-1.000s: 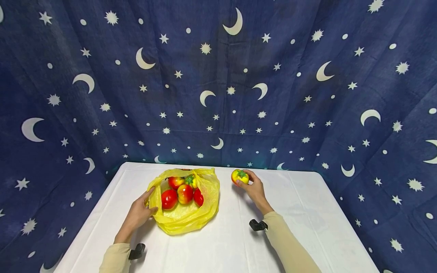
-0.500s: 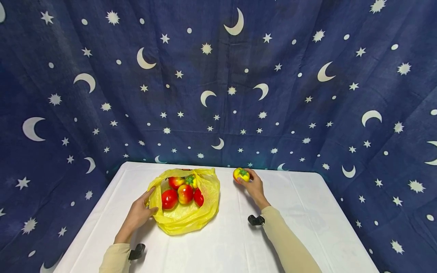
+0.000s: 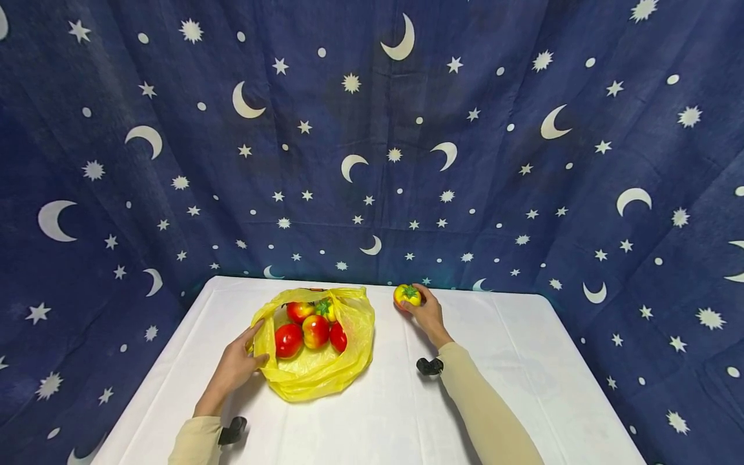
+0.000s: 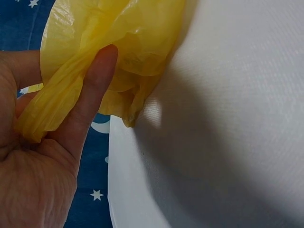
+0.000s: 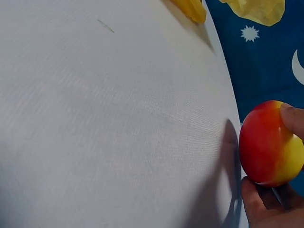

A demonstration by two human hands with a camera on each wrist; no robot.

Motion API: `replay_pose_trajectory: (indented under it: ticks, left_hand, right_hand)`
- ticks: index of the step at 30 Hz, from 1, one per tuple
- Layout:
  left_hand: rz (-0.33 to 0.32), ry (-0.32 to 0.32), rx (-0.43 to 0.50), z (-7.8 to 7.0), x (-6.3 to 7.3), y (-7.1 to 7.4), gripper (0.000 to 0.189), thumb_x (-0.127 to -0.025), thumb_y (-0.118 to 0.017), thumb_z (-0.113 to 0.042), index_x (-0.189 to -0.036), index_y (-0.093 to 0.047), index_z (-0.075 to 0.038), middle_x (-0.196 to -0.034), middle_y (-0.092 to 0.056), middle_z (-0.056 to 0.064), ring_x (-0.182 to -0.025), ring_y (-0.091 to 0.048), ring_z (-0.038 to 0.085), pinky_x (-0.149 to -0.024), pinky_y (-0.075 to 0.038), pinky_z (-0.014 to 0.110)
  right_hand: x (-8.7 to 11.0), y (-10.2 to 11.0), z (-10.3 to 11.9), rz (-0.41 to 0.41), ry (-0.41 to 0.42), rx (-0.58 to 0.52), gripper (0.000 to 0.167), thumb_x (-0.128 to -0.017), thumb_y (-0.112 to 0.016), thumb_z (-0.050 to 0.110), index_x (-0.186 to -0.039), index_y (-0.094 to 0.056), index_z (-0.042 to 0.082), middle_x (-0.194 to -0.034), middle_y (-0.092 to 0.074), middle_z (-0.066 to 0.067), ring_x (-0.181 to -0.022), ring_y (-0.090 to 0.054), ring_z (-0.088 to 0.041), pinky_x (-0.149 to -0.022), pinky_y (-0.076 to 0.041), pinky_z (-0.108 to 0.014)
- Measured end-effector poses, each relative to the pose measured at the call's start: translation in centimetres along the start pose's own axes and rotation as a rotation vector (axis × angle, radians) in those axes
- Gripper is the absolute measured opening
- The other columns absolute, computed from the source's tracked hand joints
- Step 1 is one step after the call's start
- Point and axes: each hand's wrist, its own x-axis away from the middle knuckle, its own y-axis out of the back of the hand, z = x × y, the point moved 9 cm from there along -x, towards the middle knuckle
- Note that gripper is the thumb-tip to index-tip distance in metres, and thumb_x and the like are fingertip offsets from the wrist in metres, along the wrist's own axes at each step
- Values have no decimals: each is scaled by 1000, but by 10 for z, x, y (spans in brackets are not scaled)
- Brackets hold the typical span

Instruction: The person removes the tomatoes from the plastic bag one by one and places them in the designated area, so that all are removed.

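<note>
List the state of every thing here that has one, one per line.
yellow plastic bag: open, lying on the table, fruit inside
fruit in the bag: piled together
loose fruit: held near the table's far edge
left hand: gripping the bag's edge
right hand: gripping the loose fruit

The left hand (image 3: 235,365) lies at seven o'clock, thumb and fingers pinched together, forearm angled in from below. The right hand (image 3: 427,313) reaches toward one o'clock, fingers curled, arm stretched forward.
</note>
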Motion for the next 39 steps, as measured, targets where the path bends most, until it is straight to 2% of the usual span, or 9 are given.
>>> replay_pose_trajectory:
  ticks: [11,17,21,24,28,32,39]
  left_hand:
    - [-4,-17,-7,-1,-1,0,81,-85,-68,-5,-155,-28,-11,-160,-25,25,-147,-23,47,-119,-22,61]
    - [-10,-19,-5,-2,0,-1,81,-85,-68,-5,-156,-28,-11,-160,-24,26,-146,-25,47,-118,-24,61]
    - [-9,-10,-6,-1,2,-1,81,-85,-67,-5,-155,-28,-11,-160,-23,27,-142,-32,44,-116,-29,61]
    - [-10,-17,-5,-1,1,0,81,-85,-67,-5,-155,-28,-11,-160,-23,27,-143,-31,44,-117,-28,61]
    - [-11,-34,-8,-3,0,0,81,-85,-67,-5,-156,-28,-11,-160,-24,26,-147,-23,47,-119,-21,61]
    - [-16,-42,-9,-6,0,0,81,-84,-68,-5,-155,-29,-11,-159,-25,27,-146,-23,47,-119,-21,62]
    - [8,4,-14,-2,2,-1,82,-85,-68,-6,-156,-27,-14,-160,-23,25,-147,-22,46,-119,-20,62]
  right_hand:
    - [-7,-9,-9,6,-36,20,61,-86,-74,20,-142,-50,18,-150,-48,-13,-140,-43,-33,-119,-34,-48]
    - [-6,-8,-8,20,-41,28,65,-86,-73,20,-145,-46,17,-152,-45,-14,-141,-42,-34,-119,-33,-50]
    - [-3,-7,-8,32,-47,16,68,-87,-73,20,-148,-42,17,-154,-42,-15,-142,-41,-34,-119,-34,-49]
    - [-1,-4,-7,36,-49,-7,70,-87,-73,21,-149,-40,17,-155,-41,-14,-144,-39,-33,-119,-33,-47]
    - [0,3,-1,14,-7,-20,72,-86,-73,21,-149,-40,15,-156,-40,-15,-145,-36,-34,-120,-32,-48]
    - [2,11,9,-7,30,-25,71,-86,-73,22,-149,-41,16,-157,-38,-12,-146,-34,-33,-120,-32,-46]
    - [15,19,35,-2,83,-114,67,-88,-72,21,-148,-42,17,-158,-36,-8,-147,-33,-28,-122,-30,-45]
